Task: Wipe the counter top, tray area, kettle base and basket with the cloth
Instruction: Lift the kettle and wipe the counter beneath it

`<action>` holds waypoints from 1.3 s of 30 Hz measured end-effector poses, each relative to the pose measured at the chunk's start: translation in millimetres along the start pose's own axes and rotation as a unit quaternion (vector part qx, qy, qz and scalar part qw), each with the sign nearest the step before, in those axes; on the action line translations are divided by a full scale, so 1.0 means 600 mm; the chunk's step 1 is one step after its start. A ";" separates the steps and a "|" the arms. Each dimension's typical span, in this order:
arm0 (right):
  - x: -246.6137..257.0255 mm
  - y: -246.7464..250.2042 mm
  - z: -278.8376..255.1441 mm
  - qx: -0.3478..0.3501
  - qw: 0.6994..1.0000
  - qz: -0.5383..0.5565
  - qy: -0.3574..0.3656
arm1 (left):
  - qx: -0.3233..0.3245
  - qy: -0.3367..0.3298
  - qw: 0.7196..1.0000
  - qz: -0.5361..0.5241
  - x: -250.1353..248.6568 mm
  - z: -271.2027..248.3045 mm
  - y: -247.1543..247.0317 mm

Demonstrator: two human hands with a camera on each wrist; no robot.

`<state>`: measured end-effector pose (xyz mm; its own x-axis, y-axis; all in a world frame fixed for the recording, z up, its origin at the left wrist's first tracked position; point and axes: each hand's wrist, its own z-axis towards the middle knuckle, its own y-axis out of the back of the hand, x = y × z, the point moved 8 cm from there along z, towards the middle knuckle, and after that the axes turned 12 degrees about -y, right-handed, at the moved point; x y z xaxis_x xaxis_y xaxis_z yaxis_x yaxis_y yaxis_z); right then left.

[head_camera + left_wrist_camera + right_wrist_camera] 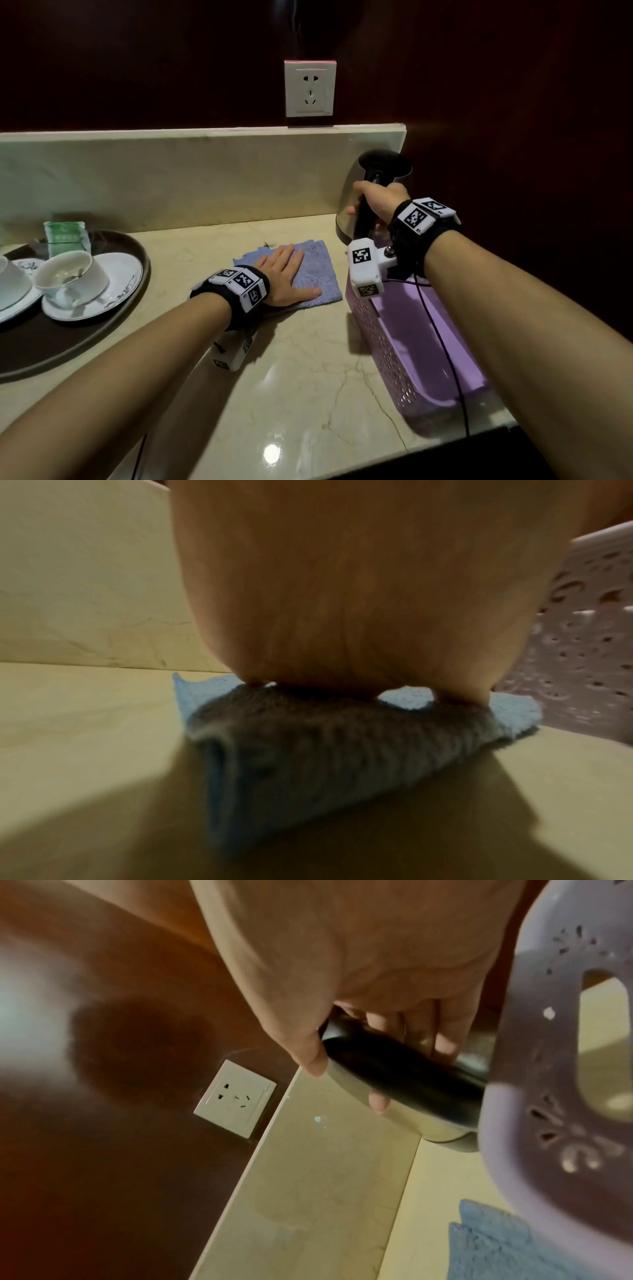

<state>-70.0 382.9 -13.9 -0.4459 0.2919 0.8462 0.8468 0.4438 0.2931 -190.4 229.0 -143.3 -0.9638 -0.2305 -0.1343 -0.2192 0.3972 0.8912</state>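
A blue cloth point(318, 270) lies flat on the beige marble counter top point(308, 359). My left hand point(286, 275) presses on the blue cloth point(514, 712) with straight fingers; the left wrist view shows my palm point(359, 588) on it. A steel kettle point(356, 202) with a black handle stands at the back right corner. My right hand point(373, 198) grips that handle point(404, 1066), fingers curled round it. A purple perforated basket point(411, 342) sits on the counter below my right wrist. Whether the kettle rests on the counter or is lifted, I cannot tell.
A dark oval tray point(68, 329) at the left holds white cups point(68, 277) on saucers and a green packet point(66, 236). A white wall socket point(310, 89) sits above the backsplash point(171, 171). A black cable point(445, 342) runs across the basket. The counter's front edge is near.
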 end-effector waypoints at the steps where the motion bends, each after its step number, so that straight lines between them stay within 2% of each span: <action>1: -0.001 -0.004 0.005 0.010 1.000 0.019 -0.007 | 0.003 -0.001 1.000 0.001 0.004 0.008 0.003; 8: -0.003 -0.013 0.010 -0.025 0.998 0.055 0.036 | 0.004 -0.012 1.000 0.010 0.023 0.046 0.026; 16: 0.008 0.019 0.007 -0.059 0.993 0.081 0.070 | 0.022 -0.057 0.998 0.025 0.013 0.000 0.033; 23: 0.000 0.031 -0.008 -0.058 0.991 0.042 0.109 | 0.019 -0.024 0.999 0.023 0.022 0.027 0.015; 32: 0.029 0.063 -0.050 -0.056 0.983 0.035 0.172 | 0.030 -0.024 0.999 0.020 0.029 0.081 0.043; 39: 0.051 0.073 -0.078 -0.052 0.977 0.021 0.207 | 0.006 -0.018 1.000 0.008 0.026 0.129 0.058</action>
<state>-33.0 371.5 45.6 -0.2731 -0.0686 0.9595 0.8964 0.3438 0.2797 -224.8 307.9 -147.7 -0.9719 -0.1925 -0.1353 -0.2051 0.4115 0.8880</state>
